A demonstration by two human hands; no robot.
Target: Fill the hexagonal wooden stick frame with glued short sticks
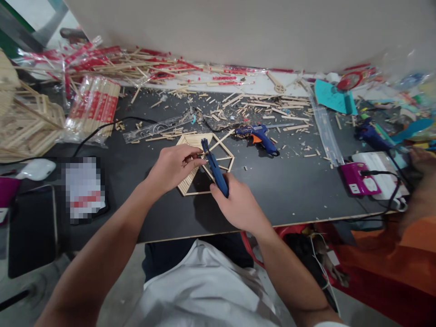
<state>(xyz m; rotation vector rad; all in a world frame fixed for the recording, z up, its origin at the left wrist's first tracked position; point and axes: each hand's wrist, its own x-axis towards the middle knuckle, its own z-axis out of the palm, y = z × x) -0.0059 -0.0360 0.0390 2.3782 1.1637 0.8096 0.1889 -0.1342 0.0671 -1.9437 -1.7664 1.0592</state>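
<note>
My right hand (240, 200) is closed around blue-handled pliers (218, 175), their dark jaws pointing away from me. Close to those jaws, my left hand (175, 168) pinches thumb and forefinger together; what lies between the fingertips is too small to make out. Beneath both hands a hexagonal frame of thin wooden sticks (223, 143) lies flat on the dark table. Its left part is filled with sticks laid side by side, while spokes cross the open right part. The hands and pliers hide its middle. Just right of it rests a blue glue gun (262, 138) with an orange trigger.
Wrapped chopsticks (91, 106) and loose sticks (146, 63) lie along the back, with a clear ruler (158, 127). Phones (32, 229) are at left. A pink power adapter (359, 179) and second glue gun (373, 134) are at right, near another person's arm (420, 195).
</note>
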